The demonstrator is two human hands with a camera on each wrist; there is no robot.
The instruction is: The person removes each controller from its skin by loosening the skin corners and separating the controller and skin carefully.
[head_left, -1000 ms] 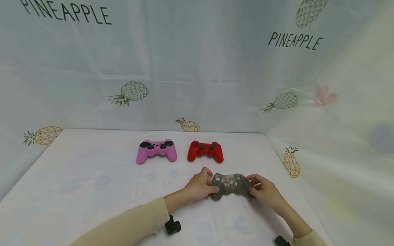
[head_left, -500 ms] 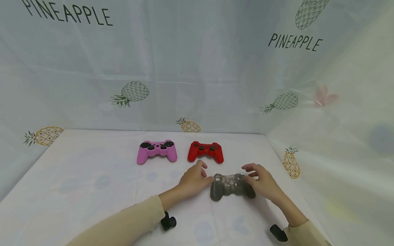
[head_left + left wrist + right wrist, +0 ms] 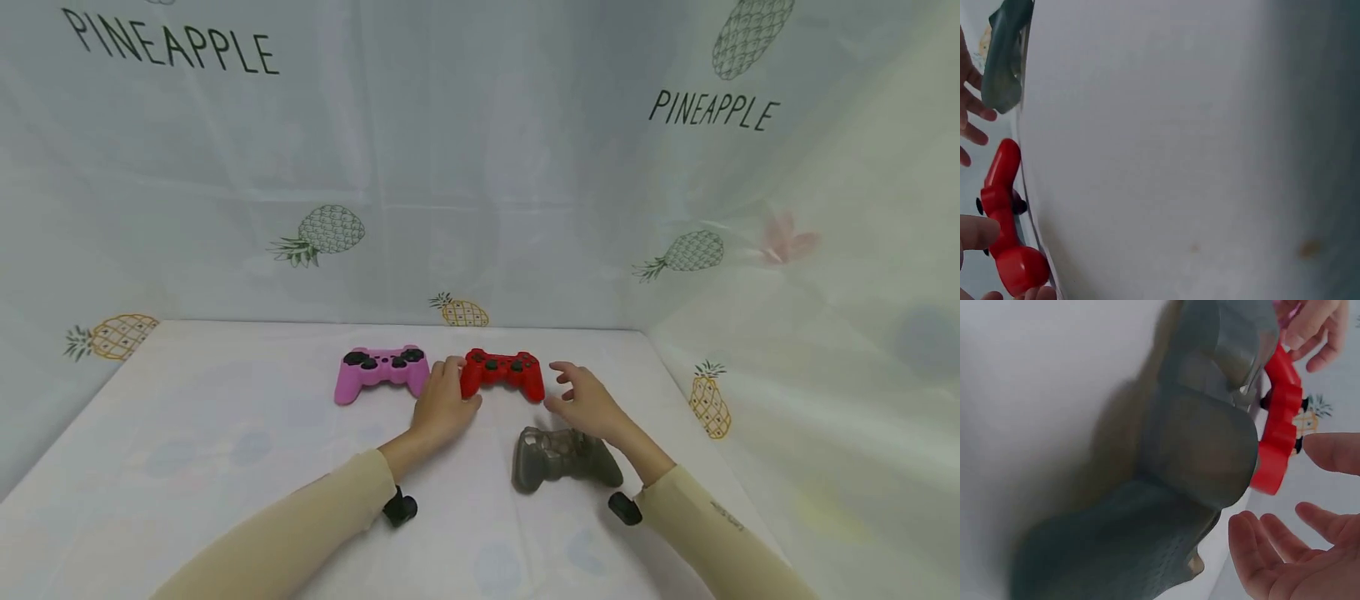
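A red game controller (image 3: 501, 372) lies near the back of the table, between my two hands. My left hand (image 3: 442, 408) is at its left grip, fingers relaxed, with the thumb apart from the fingers. To its right, my right hand (image 3: 588, 404) hovers with spread, slightly bent fingers and nothing in them. Below that hand a grey translucent game controller (image 3: 536, 462) rests on the table; the right forearm overlaps its right side. The right wrist view has this grey controller (image 3: 1204, 437) large in front, with the red controller (image 3: 1280, 425) behind it.
A pink game controller (image 3: 375, 375) lies left of the left hand. The table (image 3: 247, 400) has a white patterned cover. A pineapple-print curtain (image 3: 480, 167) hangs behind it and continues along the right side.
Both hands have let go of the grey controller and moved away toward the back, to either side of the red one. The grey controller stays where it was.
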